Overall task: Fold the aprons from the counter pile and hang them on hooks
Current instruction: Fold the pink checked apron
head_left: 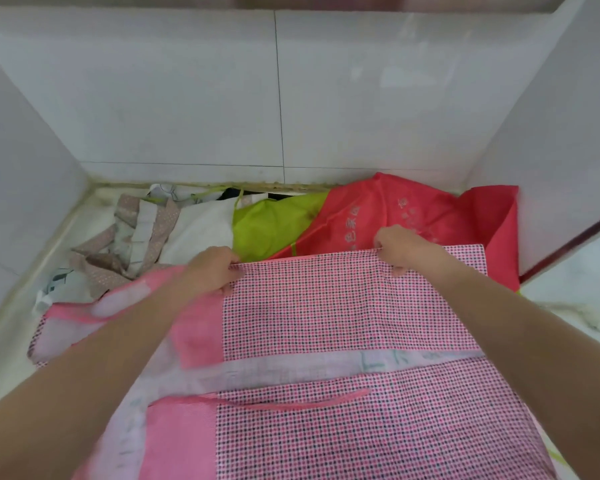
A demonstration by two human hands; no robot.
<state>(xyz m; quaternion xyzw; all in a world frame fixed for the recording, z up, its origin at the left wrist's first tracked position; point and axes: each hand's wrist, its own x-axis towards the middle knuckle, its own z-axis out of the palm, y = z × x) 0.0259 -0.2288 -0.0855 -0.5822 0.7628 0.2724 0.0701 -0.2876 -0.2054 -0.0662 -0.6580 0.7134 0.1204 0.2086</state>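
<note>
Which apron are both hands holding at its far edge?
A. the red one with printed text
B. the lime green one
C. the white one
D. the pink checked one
D: the left hand and the right hand each pinch the far edge of the pink checked apron; the others lie behind it.

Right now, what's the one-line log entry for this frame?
step: folding | item: pink apron | left hand: grip on far edge | right hand: grip on far edge | hung: no
</note>
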